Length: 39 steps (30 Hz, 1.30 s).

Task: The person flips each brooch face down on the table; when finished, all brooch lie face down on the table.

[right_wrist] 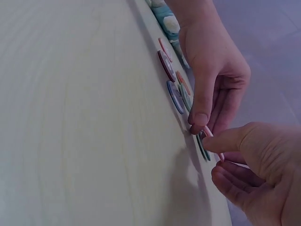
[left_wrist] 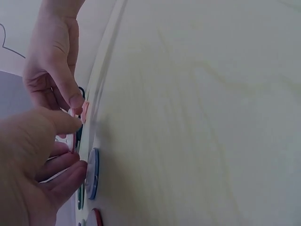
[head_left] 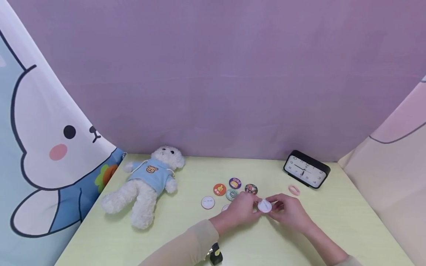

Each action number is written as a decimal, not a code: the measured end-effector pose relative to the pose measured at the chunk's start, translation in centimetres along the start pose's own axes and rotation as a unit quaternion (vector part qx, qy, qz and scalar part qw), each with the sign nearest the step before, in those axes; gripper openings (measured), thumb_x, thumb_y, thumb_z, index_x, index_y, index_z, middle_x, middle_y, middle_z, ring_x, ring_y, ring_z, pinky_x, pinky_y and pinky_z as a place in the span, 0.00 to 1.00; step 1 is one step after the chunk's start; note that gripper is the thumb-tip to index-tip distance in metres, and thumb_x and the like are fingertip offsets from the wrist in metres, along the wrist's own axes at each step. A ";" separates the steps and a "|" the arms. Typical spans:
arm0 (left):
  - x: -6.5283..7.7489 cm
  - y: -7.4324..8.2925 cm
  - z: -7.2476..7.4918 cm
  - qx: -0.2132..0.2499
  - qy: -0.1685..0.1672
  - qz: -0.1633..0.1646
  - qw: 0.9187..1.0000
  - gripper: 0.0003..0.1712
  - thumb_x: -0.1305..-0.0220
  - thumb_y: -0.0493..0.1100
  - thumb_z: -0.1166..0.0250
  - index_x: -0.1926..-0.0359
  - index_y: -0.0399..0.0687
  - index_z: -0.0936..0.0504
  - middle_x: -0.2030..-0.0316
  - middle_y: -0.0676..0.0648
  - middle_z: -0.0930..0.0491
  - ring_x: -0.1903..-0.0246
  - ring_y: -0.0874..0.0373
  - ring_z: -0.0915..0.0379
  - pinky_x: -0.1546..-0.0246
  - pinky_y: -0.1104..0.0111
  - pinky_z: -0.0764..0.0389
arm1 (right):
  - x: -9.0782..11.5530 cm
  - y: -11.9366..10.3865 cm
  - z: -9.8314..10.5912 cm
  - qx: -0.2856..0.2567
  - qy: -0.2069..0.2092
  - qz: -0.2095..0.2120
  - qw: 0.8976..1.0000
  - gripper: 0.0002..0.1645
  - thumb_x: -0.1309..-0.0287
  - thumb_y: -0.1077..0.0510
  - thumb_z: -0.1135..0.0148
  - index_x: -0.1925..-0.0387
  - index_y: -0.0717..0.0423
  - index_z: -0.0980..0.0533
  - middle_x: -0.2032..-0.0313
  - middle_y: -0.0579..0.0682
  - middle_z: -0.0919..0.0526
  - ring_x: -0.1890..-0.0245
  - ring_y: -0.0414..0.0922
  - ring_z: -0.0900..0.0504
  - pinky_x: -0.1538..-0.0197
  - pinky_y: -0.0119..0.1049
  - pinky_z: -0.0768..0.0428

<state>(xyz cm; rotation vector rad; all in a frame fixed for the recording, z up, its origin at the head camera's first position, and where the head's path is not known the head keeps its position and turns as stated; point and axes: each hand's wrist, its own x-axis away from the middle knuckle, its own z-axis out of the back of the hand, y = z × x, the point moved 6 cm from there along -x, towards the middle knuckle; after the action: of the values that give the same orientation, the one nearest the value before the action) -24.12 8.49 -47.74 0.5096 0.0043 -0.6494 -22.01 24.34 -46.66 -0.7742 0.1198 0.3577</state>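
Left of the grip, I note an orange badge (head_left: pixel 219 189) lying flat on the table (head_left: pixel 100 240). The left hand (head_left: pixel 244 207) pinches the left rim of a round white badge (head_left: pixel 264 206), which sits between both hands, apparently raised off the table. I judge it light and stiff, its smooth faces liable to slip: take hold at opposite rim points, using low force. The right hand (head_left: pixel 288 210) pinches the right rim. Beyond this hand lies a pink ring (head_left: pixel 294 190).
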 end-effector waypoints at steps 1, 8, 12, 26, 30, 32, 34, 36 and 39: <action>0.0 0.0 -0.1 -0.005 0.000 0.001 1.000 0.20 0.35 0.54 0.23 0.46 0.52 0.10 0.57 0.54 0.07 0.62 0.67 0.17 0.55 0.79 0.19 | 0.0 0.0 -0.1 0.009 0.000 0.003 1.000 0.22 0.53 0.67 0.17 0.54 0.60 0.14 0.62 0.49 0.09 0.65 0.44 0.11 0.58 0.34 0.11; -0.1 0.1 -0.6 -0.017 0.007 0.004 1.000 0.16 0.37 0.50 0.22 0.49 0.54 0.08 0.59 0.56 0.07 0.60 0.65 0.15 0.53 0.77 0.18 | 0.3 -0.2 -0.5 0.073 -0.006 0.001 0.997 0.20 0.54 0.65 0.17 0.57 0.55 0.13 0.61 0.46 0.09 0.64 0.42 0.12 0.57 0.34 0.12; -0.2 0.1 -0.7 -0.023 0.009 0.008 1.000 0.16 0.38 0.51 0.21 0.50 0.56 0.08 0.58 0.57 0.07 0.57 0.64 0.14 0.49 0.75 0.17 | 0.4 -0.1 -0.5 0.086 -0.002 -0.004 0.996 0.19 0.54 0.64 0.16 0.58 0.53 0.13 0.63 0.44 0.09 0.65 0.39 0.15 0.58 0.33 0.13; -0.7 -1.5 0.6 0.005 0.024 0.038 0.999 0.21 0.39 0.49 0.21 0.46 0.51 0.10 0.47 0.50 0.10 0.43 0.53 0.16 0.37 0.64 0.17 | -0.7 0.4 0.1 0.072 0.019 -0.023 0.997 0.22 0.48 0.66 0.21 0.49 0.60 0.15 0.56 0.54 0.09 0.62 0.42 0.14 0.57 0.37 0.11; -1.3 -2.6 1.7 -0.001 0.044 0.054 0.998 0.21 0.39 0.48 0.20 0.47 0.47 0.10 0.50 0.48 0.09 0.47 0.54 0.14 0.42 0.66 0.14 | -2.0 0.3 0.0 0.073 0.020 -0.008 0.997 0.23 0.46 0.68 0.24 0.47 0.62 0.17 0.53 0.57 0.09 0.62 0.44 0.13 0.57 0.39 0.11; -1.6 -3.2 1.8 0.002 0.039 0.071 0.997 0.20 0.39 0.47 0.20 0.48 0.46 0.11 0.52 0.49 0.09 0.50 0.55 0.14 0.45 0.67 0.13 | -2.9 0.2 -0.3 0.072 0.011 0.004 0.997 0.25 0.46 0.68 0.25 0.44 0.64 0.18 0.52 0.60 0.10 0.61 0.46 0.12 0.56 0.41 0.10; -1.9 -3.7 1.8 0.005 0.030 0.088 0.996 0.18 0.38 0.46 0.20 0.49 0.47 0.11 0.53 0.50 0.09 0.52 0.58 0.14 0.48 0.69 0.13 | -3.7 0.1 -0.8 0.070 -0.002 0.012 0.997 0.27 0.45 0.68 0.25 0.42 0.65 0.19 0.50 0.62 0.11 0.60 0.48 0.11 0.56 0.41 0.10; -2.2 -4.1 1.5 0.006 0.021 0.100 0.995 0.16 0.38 0.46 0.21 0.50 0.48 0.11 0.54 0.51 0.09 0.54 0.60 0.15 0.50 0.71 0.13 | -4.4 0.1 -1.3 0.070 -0.015 0.010 0.997 0.27 0.45 0.67 0.25 0.43 0.65 0.19 0.49 0.63 0.11 0.60 0.48 0.11 0.57 0.40 0.11; -2.5 -4.3 1.3 -0.006 0.014 0.109 0.994 0.15 0.37 0.46 0.21 0.51 0.49 0.11 0.56 0.52 0.10 0.55 0.61 0.16 0.52 0.72 0.14 | -5.1 0.3 -2.0 0.078 -0.029 0.004 0.997 0.26 0.47 0.67 0.26 0.44 0.64 0.18 0.49 0.61 0.11 0.62 0.45 0.13 0.60 0.36 0.13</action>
<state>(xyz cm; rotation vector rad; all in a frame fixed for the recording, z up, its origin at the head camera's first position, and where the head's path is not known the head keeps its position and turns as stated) -28.84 6.42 -48.19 0.4992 -0.0198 -0.4289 -26.83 21.76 -47.12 -0.6088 0.0958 0.3736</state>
